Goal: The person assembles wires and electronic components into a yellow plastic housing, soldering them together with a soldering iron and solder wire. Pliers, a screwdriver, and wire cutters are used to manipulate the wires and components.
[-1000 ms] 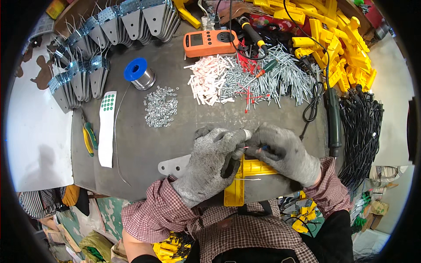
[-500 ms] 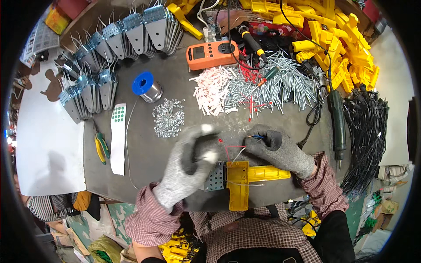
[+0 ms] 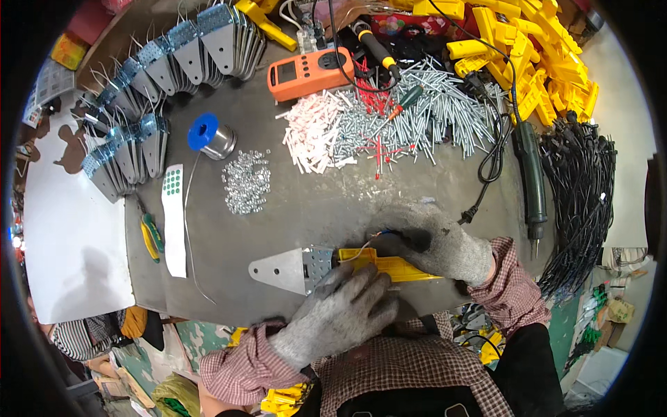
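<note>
One yellow housing (image 3: 406,270) is seen in the head view near the front edge of the counter (image 3: 222,271), partly covered by both gloved hands. A metal plate (image 3: 281,271) is laid just to its left, the perforated end toward it — whether the two are fastened cannot be told.

By the right hand (image 3: 441,240), the thumb and nearest fingers are brought together at the far edge of the housing, where thin wires (image 3: 358,256), one pale and one blue, are apparently pinched. The left hand (image 3: 340,316) is held palm down over the near part of the housing, its fingers bent and slightly spread; whether anything is gripped under them cannot be told.

The work in hand is judged to be partway: the pale wire is already led out across the housing, but the wire ends are not seen to be settled, and no closed unit is made out between the hands. Similar metal plates (image 3: 186,59), with wire ends sticking up, are stacked at the far left. Much is judged to be left — many yellow parts (image 3: 511,42), screws (image 3: 451,104) and small nuts (image 3: 246,182) are heaped unused.
</note>
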`<state>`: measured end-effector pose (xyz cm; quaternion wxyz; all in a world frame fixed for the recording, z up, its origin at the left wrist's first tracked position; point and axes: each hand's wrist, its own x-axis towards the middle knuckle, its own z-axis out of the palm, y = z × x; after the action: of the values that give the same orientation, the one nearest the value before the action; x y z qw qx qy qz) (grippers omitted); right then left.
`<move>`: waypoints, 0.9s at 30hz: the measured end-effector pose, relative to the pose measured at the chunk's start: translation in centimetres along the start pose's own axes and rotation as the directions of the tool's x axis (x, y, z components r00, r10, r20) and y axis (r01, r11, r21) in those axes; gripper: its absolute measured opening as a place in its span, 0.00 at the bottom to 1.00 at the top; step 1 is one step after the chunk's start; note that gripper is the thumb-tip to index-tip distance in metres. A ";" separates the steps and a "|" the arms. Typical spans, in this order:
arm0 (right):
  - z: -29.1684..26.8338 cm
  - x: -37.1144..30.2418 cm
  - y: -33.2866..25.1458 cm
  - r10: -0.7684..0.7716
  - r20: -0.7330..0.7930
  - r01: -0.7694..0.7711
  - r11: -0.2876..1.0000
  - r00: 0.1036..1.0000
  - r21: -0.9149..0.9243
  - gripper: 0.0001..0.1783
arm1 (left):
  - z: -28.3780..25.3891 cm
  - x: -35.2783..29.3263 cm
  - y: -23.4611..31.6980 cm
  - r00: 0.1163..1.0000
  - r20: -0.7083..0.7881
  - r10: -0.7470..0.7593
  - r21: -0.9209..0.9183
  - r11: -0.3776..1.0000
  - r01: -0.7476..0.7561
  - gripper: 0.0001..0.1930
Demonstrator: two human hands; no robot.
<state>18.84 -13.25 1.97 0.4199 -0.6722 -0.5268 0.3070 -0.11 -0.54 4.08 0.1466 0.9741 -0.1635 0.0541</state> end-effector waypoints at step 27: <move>0.3 -0.7 -2.2 0.152 0.072 -0.157 0.985 0.986 0.073 0.11 | 3.3 -1.1 -1.5 0.805 -0.050 -0.591 -0.906 0.366 0.212 0.22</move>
<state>17.42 -13.67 3.73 0.4034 -0.6836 -0.4742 0.3810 -0.43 0.15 0.36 0.6538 0.7407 0.1114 0.1073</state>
